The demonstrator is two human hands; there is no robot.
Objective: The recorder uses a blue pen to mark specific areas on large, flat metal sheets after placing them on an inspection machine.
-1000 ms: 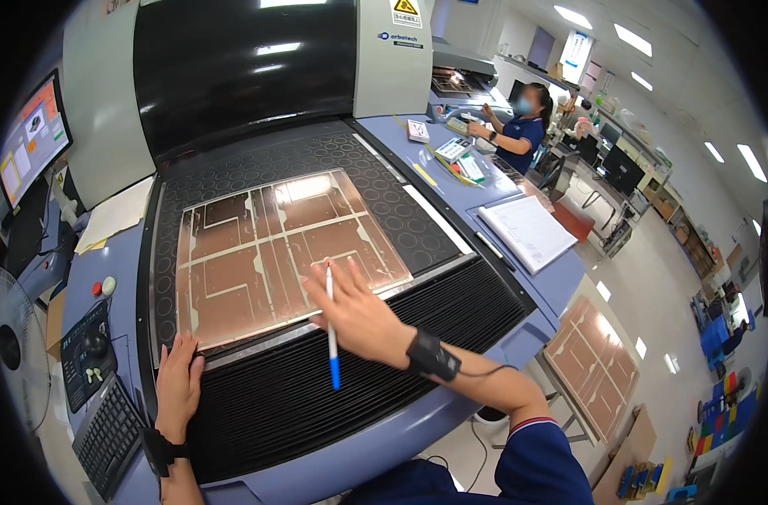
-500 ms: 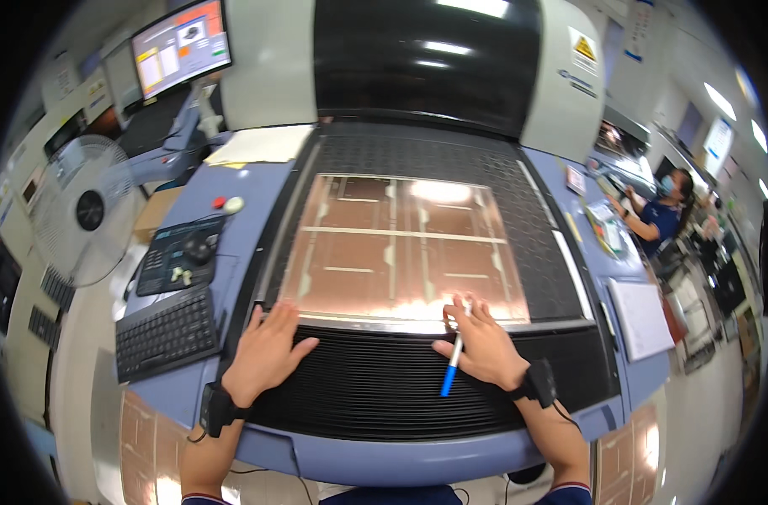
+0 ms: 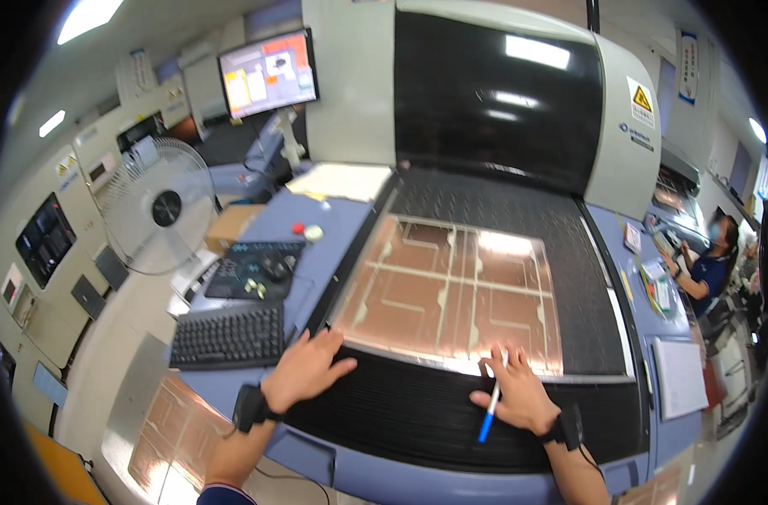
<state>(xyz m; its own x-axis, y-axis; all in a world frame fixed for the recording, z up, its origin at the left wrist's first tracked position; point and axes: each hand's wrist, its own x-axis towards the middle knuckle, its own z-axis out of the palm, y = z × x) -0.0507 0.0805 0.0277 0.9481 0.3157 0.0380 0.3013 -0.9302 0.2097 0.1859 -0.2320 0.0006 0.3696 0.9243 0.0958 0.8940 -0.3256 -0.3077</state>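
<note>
A copper-clad panel point(image 3: 413, 316) with pale line patterns lies flat on the black perforated bed point(image 3: 590, 328) of a machine. At its near left corner rests my left hand point(image 3: 310, 370), palm down, fingers stretched and thumb apart, holding nothing. My right hand point(image 3: 523, 396) is at the near edge toward the right, its fingertips on the panel. A white marker pen with a blue end point(image 3: 491, 412) is held in that hand, blue end pointing toward me. Below both hands runs the black ribbed cover point(image 3: 392, 412). Each wrist wears a black band.
Left on the blue table are a keyboard point(image 3: 228, 337), a mouse point(image 3: 274, 266), a red button point(image 3: 298, 228) and papers point(image 3: 340, 181). A fan point(image 3: 165, 207) stands beyond. A notebook point(image 3: 678, 379) lies right. A co-worker point(image 3: 710, 269) is at far right. More copper panels point(image 3: 178, 425) are low left.
My view has swung to the left and up, so the machine and panel sit further right and lower. Both hands stay at the panel's near edge, the marker pen still in my right hand.
</note>
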